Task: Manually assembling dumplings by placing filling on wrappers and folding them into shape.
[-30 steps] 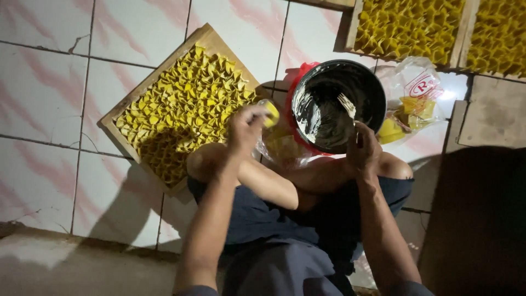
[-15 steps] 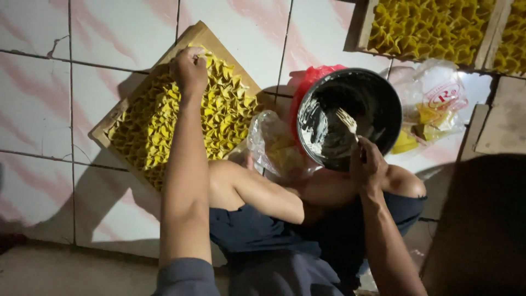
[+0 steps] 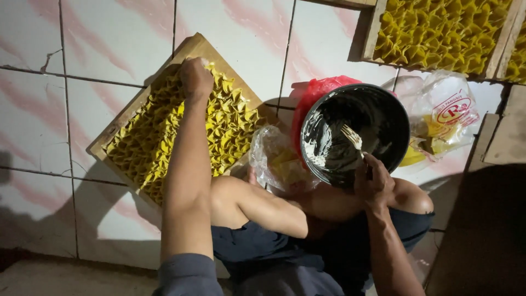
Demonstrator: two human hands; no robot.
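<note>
My left hand point(image 3: 196, 78) reaches out over a wooden tray point(image 3: 121, 125) packed with several folded yellow wrappers point(image 3: 233, 129), fingers closed down among them at the tray's far corner. My right hand point(image 3: 373, 181) grips a white fork point(image 3: 350, 137) whose prongs rest inside a black bowl point(image 3: 383, 118) smeared with pale filling. The bowl sits by my knees, on a red plastic bag point(image 3: 315, 93). A clear bag of yellow wrapper sheets point(image 3: 276, 161) lies between the tray and the bowl.
A second wooden tray point(image 3: 368, 33) of filled yellow wrappers lies at the top right. Another clear bag with yellow contents point(image 3: 444, 118) sits right of the bowl. A wooden board point(image 3: 504, 142) is at the right edge. The floor is white tile with pink streaks point(image 3: 109, 38).
My left hand went from near the bowl, holding a yellow piece, out to the tray's far corner. The right hand stayed at the bowl with the fork.
</note>
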